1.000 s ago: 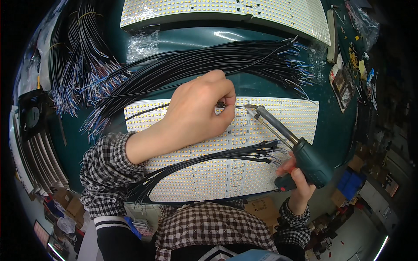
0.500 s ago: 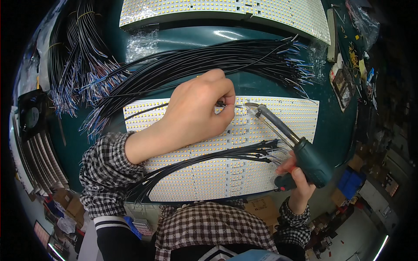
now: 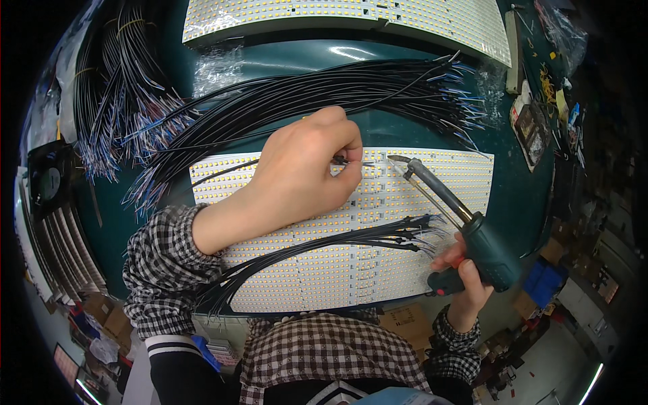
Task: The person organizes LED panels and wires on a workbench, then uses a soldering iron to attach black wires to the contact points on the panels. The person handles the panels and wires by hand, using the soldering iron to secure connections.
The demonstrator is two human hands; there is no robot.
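My left hand [image 3: 310,158] pinches a black cable [image 3: 233,170] near its stripped end, just above a white LED board [image 3: 290,277]. The cable runs out to the left behind the hand, and its thin wire tips point right. In my right hand [image 3: 466,277] is a dark green soldering gun [image 3: 489,253], held by its handle. Its tip hangs over the upper middle of the board, a short gap right of the wire tips. A small bunch of black cables [image 3: 297,251] lies across the lower part of the board.
Behind the board lies a thick bundle of black cables [image 3: 304,91] with blue and white ends. More cable bundles [image 3: 128,88] rest at the far left. Stacked LED boards [image 3: 324,15] stand at the back. A small worn box [image 3: 530,131] sits at the right.
The soldering gun has shifted slightly right, its tip drawing away from the wire ends. My left hand has barely moved and keeps the cable.
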